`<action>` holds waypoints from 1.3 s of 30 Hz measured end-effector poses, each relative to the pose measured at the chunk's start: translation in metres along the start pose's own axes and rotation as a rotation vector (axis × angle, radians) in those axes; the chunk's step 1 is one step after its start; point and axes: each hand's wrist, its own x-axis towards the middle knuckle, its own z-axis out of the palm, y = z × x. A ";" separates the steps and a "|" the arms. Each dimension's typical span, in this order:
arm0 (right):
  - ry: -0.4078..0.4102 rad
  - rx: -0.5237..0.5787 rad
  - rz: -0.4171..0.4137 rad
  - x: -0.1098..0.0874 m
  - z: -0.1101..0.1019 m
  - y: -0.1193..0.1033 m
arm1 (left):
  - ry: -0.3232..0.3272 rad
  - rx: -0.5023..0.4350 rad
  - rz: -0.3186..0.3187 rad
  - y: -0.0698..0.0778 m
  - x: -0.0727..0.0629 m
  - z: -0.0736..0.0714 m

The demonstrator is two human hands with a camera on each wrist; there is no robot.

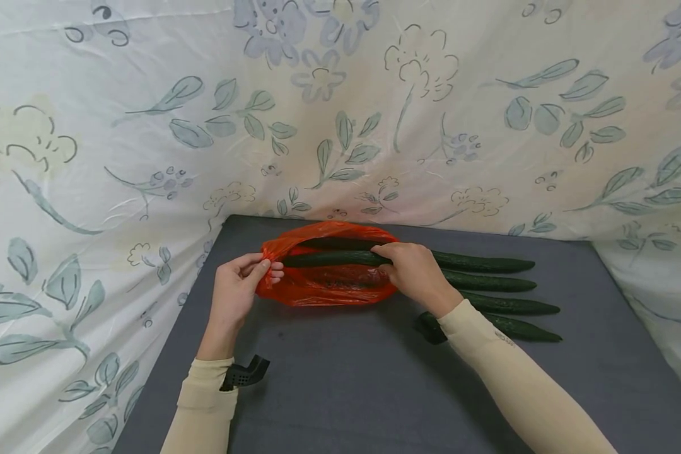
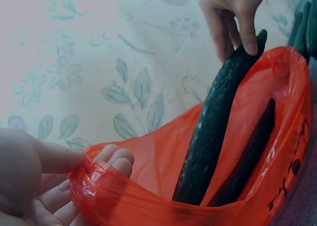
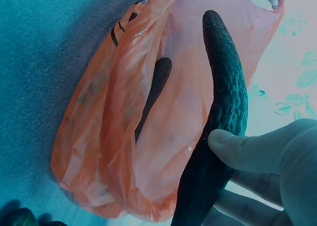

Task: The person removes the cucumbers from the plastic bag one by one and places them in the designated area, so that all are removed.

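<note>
The likeliest trouble lies with the red bag [image 1: 318, 296]: its film looks thin, so the tip of the held cucumber [image 1: 329, 259] could snag or tear it if pushed hard against the left end. The left hand [image 1: 238, 280] pinches the gathered edge there between thumb and fingers; should that pinch slip, the mouth could sag and fold over the cucumber. The right hand [image 1: 417, 271] grips this cucumber near its right end, thumb on one side and fingers on the other, so a loose hold on the smooth skin might let it twist or drop crookedly. To the right of the bag, a row of four cucumbers [image 1: 513, 304] lies on the grey tabletop [image 1: 340, 391], close under the right sleeve [image 1: 488, 347], which might nudge and roll them if it dips. As for the container, the bag lies on its side with its mouth spread; the held cucumber's left end is inside, while its right end is at the bag's opening. A second cucumber [image 2: 250, 154] rests within the bag; whether more lie deeper cannot be told.
</note>
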 end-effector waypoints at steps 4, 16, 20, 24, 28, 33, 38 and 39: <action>0.015 0.013 -0.006 -0.008 -0.003 0.003 | -0.004 0.001 0.003 -0.001 0.000 -0.001; 0.040 0.050 -0.023 -0.030 -0.018 0.011 | -0.003 0.007 0.004 -0.001 0.000 -0.001; 0.057 0.071 -0.028 -0.037 -0.022 0.014 | 0.002 0.007 -0.001 -0.001 0.000 -0.001; 0.096 0.074 -0.047 -0.046 -0.026 0.016 | 0.000 0.010 0.005 -0.002 0.001 -0.002; 0.125 0.055 -0.059 -0.054 -0.032 0.017 | -0.004 0.005 0.009 -0.002 0.002 -0.002; 0.135 0.037 -0.058 -0.063 -0.039 0.020 | -0.004 0.010 0.007 -0.001 0.002 -0.002; 0.154 0.025 -0.056 -0.072 -0.044 0.025 | -0.008 0.014 0.018 0.000 0.002 -0.002; 0.161 0.022 -0.058 -0.074 -0.045 0.026 | -0.009 0.013 0.020 0.000 0.002 -0.002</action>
